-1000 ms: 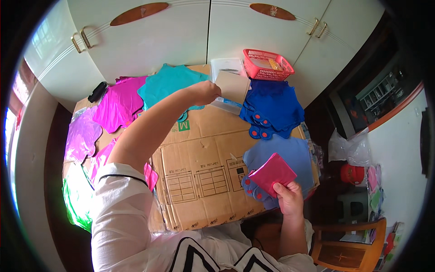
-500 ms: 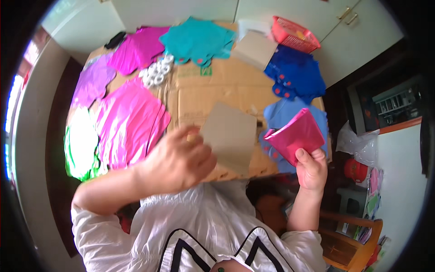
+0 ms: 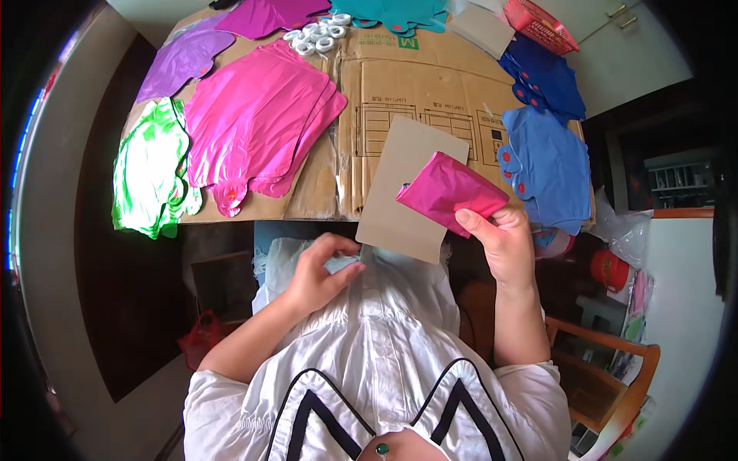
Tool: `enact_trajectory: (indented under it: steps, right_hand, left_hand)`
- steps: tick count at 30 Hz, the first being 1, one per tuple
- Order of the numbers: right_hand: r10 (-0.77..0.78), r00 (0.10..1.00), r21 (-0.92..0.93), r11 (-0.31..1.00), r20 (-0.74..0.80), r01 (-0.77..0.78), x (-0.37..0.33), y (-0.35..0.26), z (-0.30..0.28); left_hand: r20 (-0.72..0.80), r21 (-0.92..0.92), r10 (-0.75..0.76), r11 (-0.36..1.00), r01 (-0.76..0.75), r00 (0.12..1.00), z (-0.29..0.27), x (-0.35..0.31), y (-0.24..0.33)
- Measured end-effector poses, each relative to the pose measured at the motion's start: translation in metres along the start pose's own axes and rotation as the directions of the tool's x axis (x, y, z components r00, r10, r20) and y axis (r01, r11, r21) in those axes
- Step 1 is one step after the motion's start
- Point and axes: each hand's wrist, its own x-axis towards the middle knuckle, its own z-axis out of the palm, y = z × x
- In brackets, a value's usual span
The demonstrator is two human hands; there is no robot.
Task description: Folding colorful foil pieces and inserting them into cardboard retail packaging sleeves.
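Note:
My right hand (image 3: 503,242) grips a folded pink foil balloon (image 3: 453,187), thumb on top at its lower right corner. The packet is held above a grey-brown cardboard piece (image 3: 403,180), which overhangs the table's near edge and is partly covered by it. My left hand (image 3: 327,270) is empty, its fingers curved and apart, just left of the cardboard piece's lower corner and in front of my white clothing. On the left of the table, a stack of flat pink foil balloons (image 3: 261,115) lies spread beside shiny green ones (image 3: 150,173).
Flattened brown cardboard (image 3: 377,58) covers the table. Around it lie purple (image 3: 181,65), magenta (image 3: 269,14), teal (image 3: 407,11), dark blue (image 3: 546,77) and light blue (image 3: 546,165) foil piles. White rolls (image 3: 317,34) sit at the back. A red basket (image 3: 542,27) stands far right, a wooden chair (image 3: 615,346) lower right.
My left hand has drawn back toward my body and its fingers have opened. My right hand has brought the folded pink balloon leftward over the cardboard piece. The view has tilted down.

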Motion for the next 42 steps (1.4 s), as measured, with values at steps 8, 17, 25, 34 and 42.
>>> enact_trajectory:
  steps: [8,17,25,34,42]
  right_hand:
    - [-0.032,0.999,-0.302,0.953,0.016,0.035,-0.006,0.009,0.022]
    - [-0.079,0.997,-0.481,0.873,0.02,0.079,0.012,0.006,0.022]
    - [-0.118,0.991,-0.595,0.793,0.064,0.133,0.021,0.01,0.021]
    - [-0.001,0.989,-0.464,0.883,0.15,0.071,0.001,0.006,0.028]
    - [-0.194,0.98,-0.628,0.757,0.049,0.181,0.0,0.016,0.038]
  left_hand:
    - [0.377,-0.704,-0.202,0.572,0.421,0.904,0.031,0.044,0.028]
    - [0.363,-0.776,-0.186,0.482,0.407,0.913,0.038,0.046,0.025]
    - [0.414,-0.858,-0.292,0.191,0.476,0.863,0.048,0.052,0.032]
    - [0.359,-0.878,-0.26,0.232,0.419,0.897,0.05,0.03,0.034]
    - [0.275,-0.865,-0.354,0.314,0.391,0.894,0.051,0.035,0.042]
